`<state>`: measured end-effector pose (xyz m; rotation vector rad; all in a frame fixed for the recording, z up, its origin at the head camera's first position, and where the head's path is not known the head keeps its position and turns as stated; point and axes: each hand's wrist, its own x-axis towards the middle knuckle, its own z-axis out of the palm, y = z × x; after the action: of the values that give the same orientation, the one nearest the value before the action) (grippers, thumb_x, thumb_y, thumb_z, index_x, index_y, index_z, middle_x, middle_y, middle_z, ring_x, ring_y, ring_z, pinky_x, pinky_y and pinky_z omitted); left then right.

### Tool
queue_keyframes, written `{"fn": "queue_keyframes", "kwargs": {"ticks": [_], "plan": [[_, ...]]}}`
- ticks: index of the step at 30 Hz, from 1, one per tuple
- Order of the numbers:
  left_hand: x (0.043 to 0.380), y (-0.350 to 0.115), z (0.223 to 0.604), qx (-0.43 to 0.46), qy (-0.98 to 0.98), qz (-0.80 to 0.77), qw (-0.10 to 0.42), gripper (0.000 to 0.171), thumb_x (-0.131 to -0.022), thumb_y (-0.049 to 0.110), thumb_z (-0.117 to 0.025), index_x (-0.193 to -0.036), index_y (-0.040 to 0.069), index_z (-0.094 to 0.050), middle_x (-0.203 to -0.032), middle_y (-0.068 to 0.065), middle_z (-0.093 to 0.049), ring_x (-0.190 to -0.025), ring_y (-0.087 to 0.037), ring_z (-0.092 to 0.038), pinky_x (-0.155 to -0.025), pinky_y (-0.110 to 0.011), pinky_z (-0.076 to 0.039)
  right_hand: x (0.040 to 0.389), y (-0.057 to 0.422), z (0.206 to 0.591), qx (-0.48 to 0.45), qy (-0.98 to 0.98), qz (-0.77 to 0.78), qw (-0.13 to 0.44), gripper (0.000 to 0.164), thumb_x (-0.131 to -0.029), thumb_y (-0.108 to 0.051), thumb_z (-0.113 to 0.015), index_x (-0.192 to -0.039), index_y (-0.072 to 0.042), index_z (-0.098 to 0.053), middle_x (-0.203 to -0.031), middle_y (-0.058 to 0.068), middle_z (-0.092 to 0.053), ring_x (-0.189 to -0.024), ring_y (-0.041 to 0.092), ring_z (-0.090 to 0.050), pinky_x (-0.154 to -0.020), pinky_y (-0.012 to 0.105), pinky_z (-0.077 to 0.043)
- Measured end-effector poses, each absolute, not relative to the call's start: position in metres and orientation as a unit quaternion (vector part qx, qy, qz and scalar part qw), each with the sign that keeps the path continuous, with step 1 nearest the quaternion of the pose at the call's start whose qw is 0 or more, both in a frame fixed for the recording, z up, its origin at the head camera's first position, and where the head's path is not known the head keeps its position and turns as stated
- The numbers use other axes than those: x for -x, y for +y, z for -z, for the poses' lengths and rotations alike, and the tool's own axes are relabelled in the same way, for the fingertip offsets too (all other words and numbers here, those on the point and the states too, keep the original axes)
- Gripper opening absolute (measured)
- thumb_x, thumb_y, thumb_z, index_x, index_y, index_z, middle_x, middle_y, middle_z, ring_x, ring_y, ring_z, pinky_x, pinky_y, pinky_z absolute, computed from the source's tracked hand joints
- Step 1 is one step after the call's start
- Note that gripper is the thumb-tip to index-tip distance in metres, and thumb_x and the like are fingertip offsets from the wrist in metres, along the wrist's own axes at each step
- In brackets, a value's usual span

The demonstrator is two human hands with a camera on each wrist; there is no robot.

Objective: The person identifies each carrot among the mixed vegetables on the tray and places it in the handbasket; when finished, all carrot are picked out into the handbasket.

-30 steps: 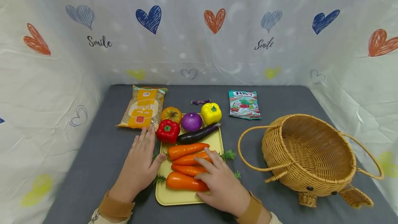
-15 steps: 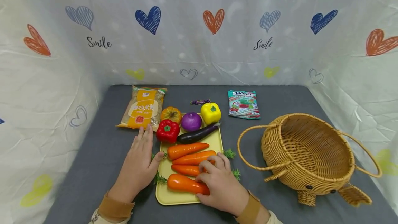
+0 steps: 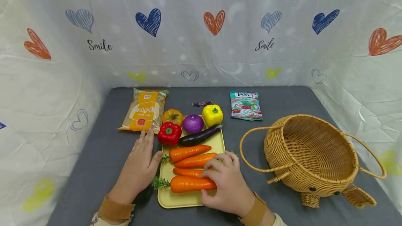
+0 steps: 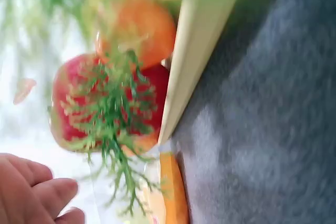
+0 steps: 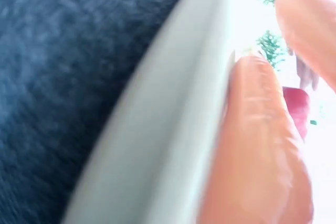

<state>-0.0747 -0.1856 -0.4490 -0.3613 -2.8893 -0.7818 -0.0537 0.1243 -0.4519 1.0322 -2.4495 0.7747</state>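
Note:
Four-sided yellow tray (image 3: 180, 201) carries several orange carrots in a row across its front half. My right hand (image 3: 229, 186) pinches the thick tip of the nearest carrot (image 3: 190, 184), thumb below and fingers curled over the far side. In the right wrist view that carrot (image 5: 310, 30) rises beside the thumb (image 5: 252, 129). My left hand (image 3: 138, 166) lies flat-fingered along the tray's left side, holding nothing, its thumb close to the carrot greens (image 3: 160, 183). Behind the carrots are an eggplant (image 3: 200, 135), a red bell pepper (image 3: 169, 133) and a purple onion (image 3: 193, 124).
A yellow bell pepper (image 3: 213, 115) and a small pumpkin (image 3: 172, 117) sit at the tray's back. Beyond lie a grain bag (image 3: 146, 111), a wrapped candy (image 3: 202, 104) and a mint candy bag (image 3: 246, 105). A wicker basket (image 3: 282, 170) with handles stands at right.
My right hand's fingers have drawn in round the nearest carrot. That carrot has shifted slightly right, and its greens show more. The left hand has hardly moved.

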Motion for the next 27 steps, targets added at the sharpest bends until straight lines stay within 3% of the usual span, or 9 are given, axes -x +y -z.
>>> {"fn": "queue_keyframes", "kwargs": {"ticks": [4,8,12,15,17,20,24,27], "plan": [[0.078,-0.191,0.447,0.109,-0.961,0.254,0.035,0.076,-0.115,0.038,-0.05,-0.168,-0.004,-0.015,-0.174,-0.022,-0.019,-0.161,-0.043,-0.011,-0.127,-0.063,-0.015,0.054,0.126,0.449,-0.351,-0.854,-0.316,0.218,0.021,-0.067,-0.025,-0.076,-0.087,-0.027,-0.074,-0.103,-0.012,-0.063,-0.106,0.019,-0.052,-0.104,0.065,-0.034],[0.08,-0.195,0.447,0.107,-0.962,0.251,-0.001,0.078,-0.114,0.042,-0.049,-0.168,-0.004,-0.017,-0.173,-0.023,-0.021,-0.161,-0.044,-0.011,-0.125,-0.066,-0.016,0.053,0.126,0.45,-0.327,-0.829,-0.38,0.247,0.022,-0.074,-0.017,-0.065,-0.093,-0.024,-0.073,-0.103,-0.009,-0.066,-0.099,0.018,-0.055,-0.097,0.053,-0.041],[0.081,-0.197,0.448,0.097,-0.958,0.265,-0.053,0.079,-0.114,0.045,-0.048,-0.169,-0.003,-0.016,-0.174,-0.023,-0.021,-0.161,-0.044,-0.01,-0.126,-0.066,-0.014,0.05,0.127,0.453,-0.292,-0.806,-0.45,0.25,0.023,-0.087,-0.01,-0.057,-0.101,-0.02,-0.072,-0.104,-0.006,-0.069,-0.094,0.017,-0.06,-0.087,0.044,-0.048],[0.083,-0.198,0.451,0.085,-0.953,0.275,-0.096,0.089,-0.111,0.057,-0.048,-0.169,-0.002,-0.017,-0.173,-0.025,-0.019,-0.16,-0.047,-0.011,-0.125,-0.068,-0.014,0.047,0.13,0.455,-0.27,-0.785,-0.515,0.215,0.021,-0.099,-0.006,-0.055,-0.112,-0.013,-0.069,-0.094,-0.005,-0.068,-0.08,0.011,-0.06,-0.074,0.034,-0.054],[0.084,-0.199,0.453,0.074,-0.95,0.276,-0.123,0.101,-0.105,0.07,-0.049,-0.169,-0.002,-0.018,-0.173,-0.026,-0.019,-0.159,-0.049,-0.012,-0.123,-0.07,-0.015,0.045,0.13,0.455,-0.264,-0.762,-0.562,0.184,0.021,-0.104,-0.002,-0.054,-0.12,-0.008,-0.065,-0.081,-0.004,-0.062,-0.067,0.004,-0.054,-0.06,0.028,-0.052],[0.086,-0.2,0.456,0.069,-0.947,0.274,-0.153,0.113,-0.097,0.079,-0.054,-0.169,0.0,-0.019,-0.173,-0.025,-0.02,-0.159,-0.05,-0.013,-0.121,-0.073,-0.018,0.042,0.129,0.454,-0.259,-0.724,-0.623,0.145,0.025,-0.106,0.006,-0.052,-0.13,-0.001,-0.055,-0.065,-0.001,-0.047,-0.053,-0.001,-0.039,-0.043,0.023,-0.041],[0.087,-0.199,0.457,0.082,-0.943,0.277,-0.164,0.124,-0.086,0.078,-0.072,-0.17,0.002,-0.021,-0.173,-0.022,-0.024,-0.159,-0.05,-0.014,-0.119,-0.075,-0.022,0.04,0.126,0.448,-0.232,-0.687,-0.678,0.121,0.028,-0.109,0.007,-0.04,-0.137,0.004,-0.043,-0.065,0.004,-0.034,-0.053,0.009,-0.03,-0.045,0.029,-0.032],[0.087,-0.199,0.456,0.096,-0.941,0.279,-0.166,0.129,-0.08,0.075,-0.081,-0.169,0.002,-0.023,-0.173,-0.02,-0.026,-0.158,-0.051,-0.017,-0.119,-0.074,-0.025,0.039,0.124,0.443,-0.197,-0.671,-0.706,0.11,0.036,-0.106,0.006,-0.031,-0.142,0.005,-0.035,-0.073,0.004,-0.037,-0.056,0.02,-0.03,-0.049,0.036,-0.03]]}}
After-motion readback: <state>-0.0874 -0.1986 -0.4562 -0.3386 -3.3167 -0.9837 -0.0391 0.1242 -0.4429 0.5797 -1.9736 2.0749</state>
